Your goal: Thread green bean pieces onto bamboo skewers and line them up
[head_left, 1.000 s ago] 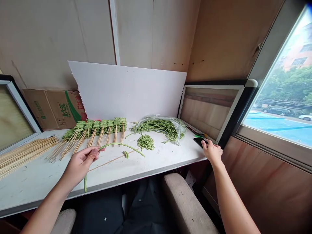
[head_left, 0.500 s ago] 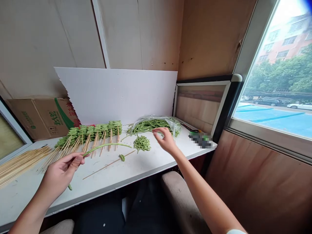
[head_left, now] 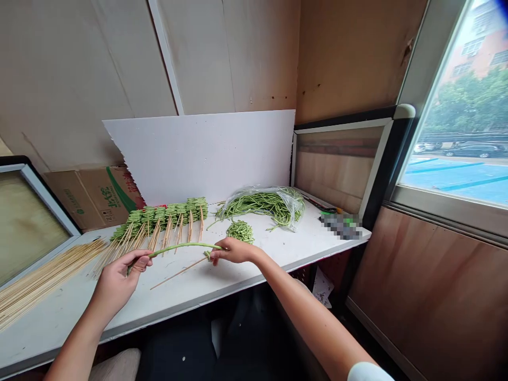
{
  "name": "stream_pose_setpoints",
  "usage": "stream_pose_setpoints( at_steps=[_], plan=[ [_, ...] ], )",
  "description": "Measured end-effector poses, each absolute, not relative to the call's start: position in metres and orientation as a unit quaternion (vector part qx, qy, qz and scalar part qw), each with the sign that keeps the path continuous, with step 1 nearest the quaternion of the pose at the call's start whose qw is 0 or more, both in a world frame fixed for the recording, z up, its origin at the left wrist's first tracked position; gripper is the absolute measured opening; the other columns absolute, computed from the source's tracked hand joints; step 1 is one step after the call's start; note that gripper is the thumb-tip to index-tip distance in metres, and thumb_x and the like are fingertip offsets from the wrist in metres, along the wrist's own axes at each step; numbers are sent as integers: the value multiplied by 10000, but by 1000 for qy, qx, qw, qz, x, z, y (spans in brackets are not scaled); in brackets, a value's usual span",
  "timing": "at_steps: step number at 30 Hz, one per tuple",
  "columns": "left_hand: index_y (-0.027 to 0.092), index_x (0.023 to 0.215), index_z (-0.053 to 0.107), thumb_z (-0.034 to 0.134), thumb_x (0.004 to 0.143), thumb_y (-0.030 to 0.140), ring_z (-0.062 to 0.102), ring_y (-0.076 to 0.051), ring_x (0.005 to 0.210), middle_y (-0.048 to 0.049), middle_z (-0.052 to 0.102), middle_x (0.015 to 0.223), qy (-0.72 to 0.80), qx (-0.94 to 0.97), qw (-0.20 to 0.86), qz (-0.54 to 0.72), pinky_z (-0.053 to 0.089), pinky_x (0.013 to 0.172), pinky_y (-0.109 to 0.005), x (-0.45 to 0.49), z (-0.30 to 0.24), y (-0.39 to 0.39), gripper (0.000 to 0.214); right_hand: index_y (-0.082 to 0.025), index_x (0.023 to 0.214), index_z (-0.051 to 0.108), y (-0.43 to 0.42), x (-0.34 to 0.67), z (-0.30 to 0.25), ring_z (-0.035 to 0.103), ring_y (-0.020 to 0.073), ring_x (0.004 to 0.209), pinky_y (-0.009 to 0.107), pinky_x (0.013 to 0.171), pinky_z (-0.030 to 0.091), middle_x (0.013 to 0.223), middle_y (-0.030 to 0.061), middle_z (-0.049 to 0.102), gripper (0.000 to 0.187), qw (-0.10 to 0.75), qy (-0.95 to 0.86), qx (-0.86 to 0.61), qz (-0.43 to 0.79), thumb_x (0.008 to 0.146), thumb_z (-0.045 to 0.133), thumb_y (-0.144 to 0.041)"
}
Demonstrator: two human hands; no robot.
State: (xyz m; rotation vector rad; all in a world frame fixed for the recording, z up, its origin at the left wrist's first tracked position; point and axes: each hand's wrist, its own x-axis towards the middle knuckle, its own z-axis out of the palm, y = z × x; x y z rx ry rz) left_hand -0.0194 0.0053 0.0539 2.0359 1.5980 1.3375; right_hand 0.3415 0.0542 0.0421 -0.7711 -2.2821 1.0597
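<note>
One long green bean [head_left: 182, 245] is arched btwn both hands: L hand [head_left: 119, 280] has fingers [head_left: 143, 261] pinched on it, R hand [head_left: 234, 250] has its fingers closed at the R end. Thin skewer [head_left: 180, 273] lies on the surface [head_left: 301, 246], lower, approx. btwn the fingers. Pile of bean pcs [head_left: 240, 231] is just behind R fingers; loose sticks [head_left: 43, 278] are left of L fingers.

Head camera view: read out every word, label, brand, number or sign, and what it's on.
"北大荒", probably: green characters on the cardboard box.
Red characters, box's right side: too blurred.
Small green print, box's left side: too blurred.
Small dark mark below the green characters: too small.
Nothing else readable.
</note>
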Motion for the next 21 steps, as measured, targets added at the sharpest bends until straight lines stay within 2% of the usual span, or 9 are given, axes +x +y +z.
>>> stream_pose_setpoints(
  at_steps=[3, 6, 11, 14, 18, 21],
  plan=[
    [191, 1097, 756, 617, 918, 691, 750, -266, 889, -77, 792, 899, 554, 690, 113, 451, 614, 877, -380, -28, 51, 13, 548, -159, 1030, 794, 53, 351, 48, 625, 145, 708, 255, 695, 481, 735, 12, 702, 421, 291, -802, -283, 439, 1013, 644, -552],
    [205, 1117, 761, 610, 924, 646, 757, -290, 962, -87, 808, 959, 580, 682, 88, 437, 584, 954, -415, -35, 48, 24, 505, -165, 1057, 805, 51, 356, 56, 598, 137, 694, 246, 621, 454, 794, 16, 704, 474, 342, -769, -288, 457, 907, 759, -613],
    [218, 1031, 789, 610, 866, 553, 743, -324, 989, -107, 825, 1036, 602, 706, 62, 368, 569, 925, -424, -39, 40, 48, 414, -182, 1118, 843, 50, 349, 55, 732, 233, 919, 325, 768, 569, 1047, 109, 812, 506, 432, -746, -298, 411, 866, 790, -618],
    [229, 1029, 800, 598, 857, 508, 736, -334, 1015, -106, 828, 1059, 610, 720, 65, 325, 556, 949, -440, -38, 34, 55, 385, -206, 1066, 866, 49, 336, 47, 760, 274, 987, 343, 772, 595, 1100, 126, 828, 453, 488, -721, -328, 367, 837, 824, -595],
    [228, 1031, 807, 599, 880, 437, 735, -333, 1051, -106, 828, 1095, 621, 722, 82, 295, 516, 1060, -488, -27, 38, 43, 331, -193, 984, 871, 45, 320, 37, 776, 264, 866, 336, 691, 612, 1054, 138, 838, 463, 526, -679, -347, 376, 753, 892, -593],
    [210, 1111, 803, 571, 953, 496, 714, -324, 1165, -122, 802, 1216, 578, 733, 109, 343, 501, 1112, -473, -4, 49, 22, 401, -178, 959, 868, 39, 309, 33, 737, 206, 679, 310, 599, 590, 1026, 143, 841, 490, 517, -676, -355, 386, 715, 917, -601]
  ],
)
